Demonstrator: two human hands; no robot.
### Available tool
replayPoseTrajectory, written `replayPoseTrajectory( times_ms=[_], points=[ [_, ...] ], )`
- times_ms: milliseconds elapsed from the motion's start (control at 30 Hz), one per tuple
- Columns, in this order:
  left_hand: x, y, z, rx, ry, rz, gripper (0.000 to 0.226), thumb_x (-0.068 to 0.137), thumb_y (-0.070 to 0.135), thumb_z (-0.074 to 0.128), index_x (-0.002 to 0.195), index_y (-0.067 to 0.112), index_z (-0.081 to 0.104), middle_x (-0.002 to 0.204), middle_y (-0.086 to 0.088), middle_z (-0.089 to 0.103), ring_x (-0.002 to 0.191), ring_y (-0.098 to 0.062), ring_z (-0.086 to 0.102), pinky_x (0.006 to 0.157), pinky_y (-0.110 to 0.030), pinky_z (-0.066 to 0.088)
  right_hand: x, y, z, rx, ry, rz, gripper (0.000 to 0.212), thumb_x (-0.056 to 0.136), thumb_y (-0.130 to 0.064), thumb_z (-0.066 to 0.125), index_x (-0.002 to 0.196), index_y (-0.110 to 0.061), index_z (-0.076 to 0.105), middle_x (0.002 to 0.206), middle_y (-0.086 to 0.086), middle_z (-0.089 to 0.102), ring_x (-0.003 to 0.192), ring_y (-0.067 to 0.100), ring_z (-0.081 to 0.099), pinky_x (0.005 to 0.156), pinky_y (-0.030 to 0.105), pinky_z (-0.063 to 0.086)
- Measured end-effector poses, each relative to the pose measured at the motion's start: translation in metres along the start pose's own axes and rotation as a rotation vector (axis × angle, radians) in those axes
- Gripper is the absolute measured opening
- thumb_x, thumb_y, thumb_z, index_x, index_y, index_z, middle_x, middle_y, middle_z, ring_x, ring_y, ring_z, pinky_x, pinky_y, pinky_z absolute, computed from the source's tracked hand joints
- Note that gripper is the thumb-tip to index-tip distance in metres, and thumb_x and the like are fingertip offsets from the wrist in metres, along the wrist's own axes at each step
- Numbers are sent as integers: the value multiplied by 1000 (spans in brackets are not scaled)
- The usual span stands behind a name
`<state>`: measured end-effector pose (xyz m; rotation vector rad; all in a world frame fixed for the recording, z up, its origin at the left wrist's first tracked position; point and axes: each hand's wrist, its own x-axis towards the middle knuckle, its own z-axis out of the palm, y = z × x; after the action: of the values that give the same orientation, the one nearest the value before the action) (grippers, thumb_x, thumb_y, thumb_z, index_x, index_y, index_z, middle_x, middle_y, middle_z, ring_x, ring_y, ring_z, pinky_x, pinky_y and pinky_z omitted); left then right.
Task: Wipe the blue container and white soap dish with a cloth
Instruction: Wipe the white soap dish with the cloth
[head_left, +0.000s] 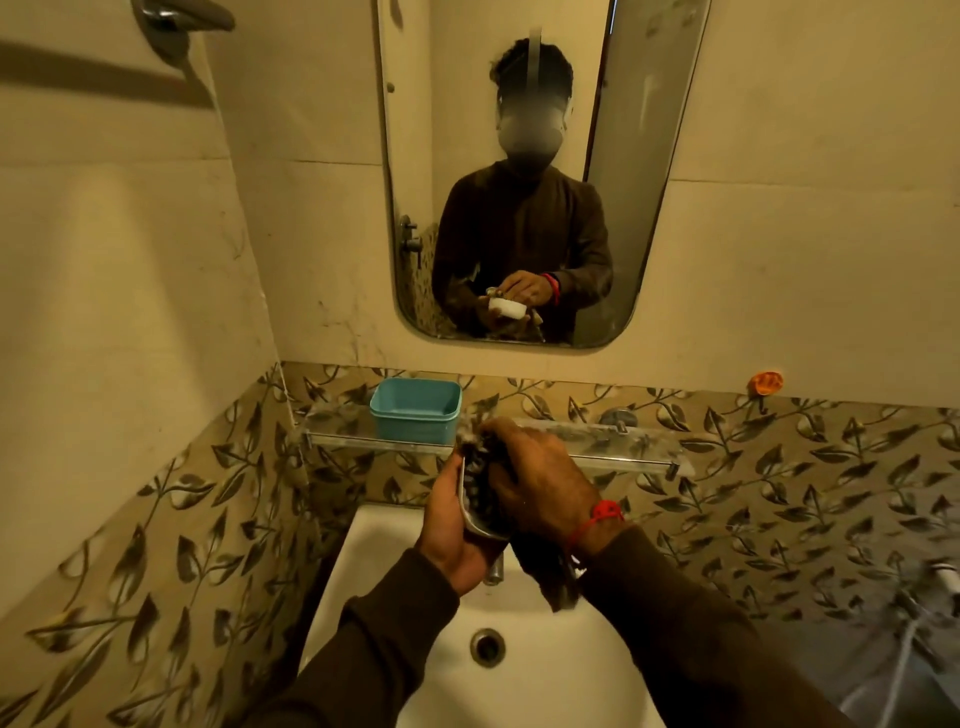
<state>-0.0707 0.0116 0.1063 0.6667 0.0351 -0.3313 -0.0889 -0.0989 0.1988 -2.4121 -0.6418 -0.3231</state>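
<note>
The blue container (415, 408) stands empty on the left part of a glass shelf (623, 457) under the mirror. My left hand (449, 530) holds the white soap dish (475, 525) tilted on its side above the sink. My right hand (540, 483) presses a dark patterned cloth (480, 480) into the dish's hollow; a tail of the cloth hangs down below my right wrist. Most of the dish is hidden by the cloth and my fingers.
A white sink (395, 597) with a metal drain (487, 644) lies below my hands, its tap partly hidden behind them. A mirror (649, 208) hangs above the shelf. An orange object (764, 383) sits on the tile ledge at right. Leaf-patterned tiles cover the wall.
</note>
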Motion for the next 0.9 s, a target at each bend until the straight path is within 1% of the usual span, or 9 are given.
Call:
replayPoseTrajectory(
  times_ms=[100,167,267,333,433,533,700,767,900],
  points=[
    [0,8,-11,-9,-10,-23,68,98,62,43,137,9,64,137,-26,64,124,-41,64,92,-51,59,-8,-5,-3,-31,-201,-83,37,93,-11,52,129,-17,55,126,11,61,117,27,55,103,36,44],
    [1,13,-11,13,-22,-53,73,95,65,46,138,8,63,137,-27,64,123,-42,65,94,-52,58,-11,-6,-5,-8,-274,-115,34,94,-9,54,128,-11,58,125,16,62,117,32,55,102,39,43],
    [1,14,0,-22,-48,-46,73,95,65,49,138,8,63,140,-28,62,128,-43,61,107,-57,49,-5,-3,-13,-17,-228,-156,30,92,-7,56,121,-6,63,116,17,64,108,31,57,96,35,44],
    [4,16,7,-51,-53,4,67,98,62,47,134,10,67,136,-26,65,124,-41,64,103,-56,52,-2,-3,-16,-112,-136,-205,31,92,-15,59,122,-14,63,119,10,62,108,25,57,95,31,46],
    [4,17,16,-53,-83,28,58,101,58,44,132,15,69,129,-22,70,117,-38,69,93,-53,58,5,-1,-24,-253,-24,-214,31,91,-19,59,122,-17,62,119,10,56,105,27,55,87,39,51],
    [3,6,22,-11,-112,14,57,101,57,43,136,19,66,137,-21,66,123,-38,66,107,-55,50,20,-1,-36,-381,67,-112,33,89,-17,58,121,-14,56,115,12,55,98,35,55,82,45,48],
    [4,13,30,32,-107,75,57,102,59,41,133,20,68,134,-19,68,118,-35,69,87,-47,60,21,-11,-33,-459,165,-7,33,89,-15,53,121,-10,51,115,13,55,97,36,54,86,41,39],
    [3,15,33,54,-118,82,58,102,59,41,134,18,68,134,-21,68,118,-36,69,86,-46,60,19,-14,-35,-503,143,49,33,90,-16,51,122,-11,51,115,12,55,99,35,55,88,42,40],
    [-1,5,32,47,-107,84,58,103,59,39,140,20,62,134,-21,68,120,-36,68,87,-46,60,19,-15,-44,-548,-46,141,26,89,-17,53,114,-12,57,114,13,58,101,35,57,87,46,47]
  ],
)
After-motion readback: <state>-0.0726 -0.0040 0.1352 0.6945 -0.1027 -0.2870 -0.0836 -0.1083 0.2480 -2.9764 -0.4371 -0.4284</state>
